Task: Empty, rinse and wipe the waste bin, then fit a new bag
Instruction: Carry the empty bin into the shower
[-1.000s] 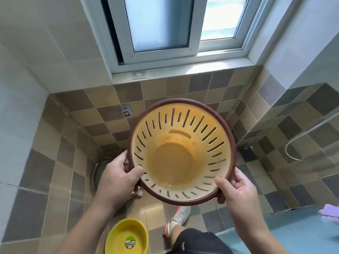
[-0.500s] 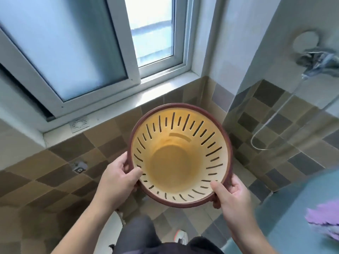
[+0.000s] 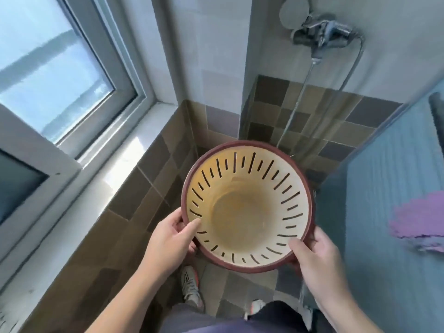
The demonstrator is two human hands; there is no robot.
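Bin (image 3: pixel 242 212) emptied, rinse pending.
Your left hand (image 3: pixel 168 241) and right hand (image 3: pixel 317 255) grip its rim; tap (image 3: pixel 322 34) beyond them; wiping, bagging remain.

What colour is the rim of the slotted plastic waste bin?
Dark reddish-brown rim around the yellowish slotted plastic waste bin, head view.

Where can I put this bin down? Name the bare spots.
The sill below the window shows bare along its length. Floor tiles under the bin, between the shoes, are tight. The left hand and right hand grip its rim. The blue surface is partly taken by a purple cloth.
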